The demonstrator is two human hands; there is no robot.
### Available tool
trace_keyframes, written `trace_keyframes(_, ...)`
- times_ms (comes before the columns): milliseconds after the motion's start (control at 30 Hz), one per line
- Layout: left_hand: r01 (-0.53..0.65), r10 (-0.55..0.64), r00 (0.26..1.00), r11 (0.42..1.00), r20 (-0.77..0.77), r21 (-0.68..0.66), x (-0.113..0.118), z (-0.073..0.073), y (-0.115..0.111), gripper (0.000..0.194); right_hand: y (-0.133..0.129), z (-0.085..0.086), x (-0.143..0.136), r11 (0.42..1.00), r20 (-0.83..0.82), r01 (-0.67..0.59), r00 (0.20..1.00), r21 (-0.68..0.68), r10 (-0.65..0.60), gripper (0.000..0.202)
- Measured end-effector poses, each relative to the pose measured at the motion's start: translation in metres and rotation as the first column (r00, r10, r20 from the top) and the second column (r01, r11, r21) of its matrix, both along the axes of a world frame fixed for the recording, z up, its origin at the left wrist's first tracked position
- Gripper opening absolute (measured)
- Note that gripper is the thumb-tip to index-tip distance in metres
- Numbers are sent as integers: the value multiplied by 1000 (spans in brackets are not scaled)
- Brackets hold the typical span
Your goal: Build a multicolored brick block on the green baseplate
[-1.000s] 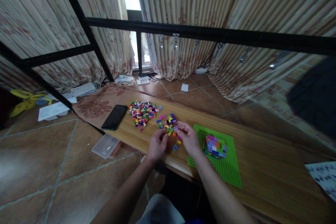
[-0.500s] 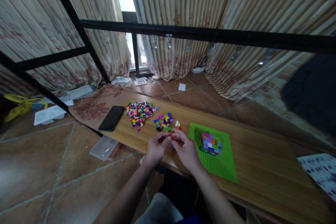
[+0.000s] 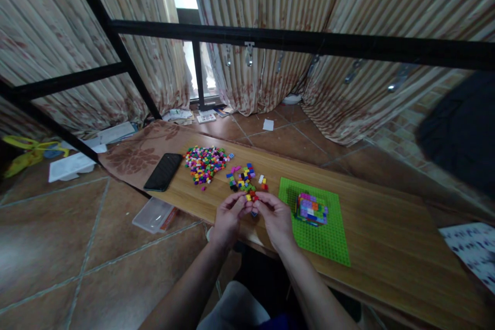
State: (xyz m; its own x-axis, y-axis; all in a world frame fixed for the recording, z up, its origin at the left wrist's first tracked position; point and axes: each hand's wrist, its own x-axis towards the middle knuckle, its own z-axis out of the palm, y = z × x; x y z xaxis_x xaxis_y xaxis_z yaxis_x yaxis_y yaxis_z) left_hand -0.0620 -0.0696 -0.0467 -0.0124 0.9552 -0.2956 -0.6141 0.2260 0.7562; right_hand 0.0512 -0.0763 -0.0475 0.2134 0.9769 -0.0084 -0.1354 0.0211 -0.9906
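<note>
My left hand [image 3: 229, 218] is closed, with thumb and fingers pinching a yellow toy brick [image 3: 248, 197]. Opposite it, my right hand [image 3: 277, 218] pinches small red toy bricks [image 3: 254, 196]; the yellow and red pieces touch, but I cannot tell whether they are joined. Just beyond my fingertips lies a small group of mixed bricks [image 3: 246, 176]. To the right, a block built of many colours [image 3: 311, 208] stands on a green baseplate [image 3: 320, 245]. A blue piece [image 3: 254, 212] shows partly below my hands.
A large heap of small bricks [image 3: 204, 162] lies on the wooden table [image 3: 382, 237], beside a black phone [image 3: 164, 171]. A clear plastic box [image 3: 153, 215] is on the floor at left. A black metal bar [image 3: 294, 41] crosses beyond the table.
My fingers have shifted around the bricks, so the yellow and red pieces now show between my fingertips. The view has tilted slightly.
</note>
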Motion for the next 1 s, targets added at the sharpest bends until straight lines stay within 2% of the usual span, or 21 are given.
trace_keyframes(67, 8, -8, 1000, 1000, 7, -14, -1, -1, 0, 38, 4, -3, 2, 999, 80, 33, 996, 1, -32, 21)
trace_keyframes(133, 5, -5, 1000, 1000, -10, -17, -2, -4, 1, 39, 10, -5, 5, 999, 256, 37, 966, 31, -44, 21)
trace_keyframes(233, -2, 2, 999, 1000, -51, -7, -3, -9, 2, 39, 19, -6, 13, 996, 539, -29, 842, 87, -22, 23)
trace_keyframes(333, 5, -4, 996, 1000, -90, 12, -5, -14, 4, 37, 24, -3, 18, 988, 656, -116, 754, 107, 17, 28)
trace_keyframes(400, 10, -6, 994, 1000, -109, 30, -7, -15, 5, 36, 24, 0, 18, 979, 662, -165, 748, 120, 45, 30)
trace_keyframes(500, 38, -29, 990, 997, -136, 65, -8, -14, 5, 33, 19, 2, 14, 960, 617, -242, 780, 141, 106, 27)
trace_keyframes(600, 75, -61, 986, 993, -156, 88, -8, -10, 3, 31, 15, 2, 10, 947, 591, -270, 798, 174, 119, 23)
trace_keyframes(833, 18, -19, 996, 1000, -92, -8, -3, -2, 1, 29, 9, -3, 5, 943, 605, -230, 795, 240, 40, 20)
trace_keyframes(1000, 51, -50, 999, 993, 9, -110, 1, -2, 0, 32, 3, -6, 3, 957, 567, -160, 824, 241, -5, 21)
